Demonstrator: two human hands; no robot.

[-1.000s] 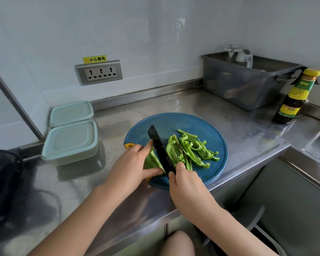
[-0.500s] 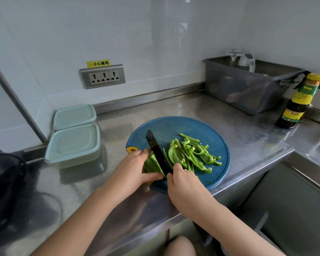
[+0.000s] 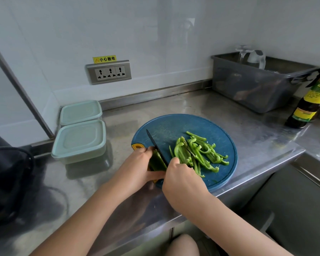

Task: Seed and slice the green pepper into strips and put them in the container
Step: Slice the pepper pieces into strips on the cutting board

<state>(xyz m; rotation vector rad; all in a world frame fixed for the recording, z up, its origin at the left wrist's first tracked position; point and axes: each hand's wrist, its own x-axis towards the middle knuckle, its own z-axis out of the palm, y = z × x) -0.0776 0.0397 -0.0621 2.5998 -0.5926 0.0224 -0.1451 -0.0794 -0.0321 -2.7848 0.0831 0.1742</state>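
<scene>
A: Most of the slicing looks done. A heap of green pepper strips (image 3: 198,156) lies on the right half of the blue cutting board (image 3: 174,126), and one dark uncut piece (image 3: 156,163) sits at the board's near left edge.

B: So cutting is the step in hand?

A: I judge so. The black knife (image 3: 154,142) stands edge-down against the right side of that piece, with its tip pointing away from the person.

B: What are the hands doing?

A: The left hand (image 3: 137,163) grips the piece from the left, with its fingers (image 3: 146,150) curled over the top and the thumb along the near end, close to the blade. The right hand (image 3: 181,177) is wrapped tight round the knife handle and hides it completely.

B: And the next move?

A: Probably a few more thin cuts, pulling the left fingertips back from the blade before each one. The piece is small, so that is where a slip would hurt.

B: Then the container?

A: Two pale green containers (image 3: 78,155) sit on the steel counter (image 3: 248,130) left of the board, well apart from the strips. Both have lids (image 3: 80,138) on, and I cannot tell which one is meant. A lid has to come off before any strip goes in.
</scene>
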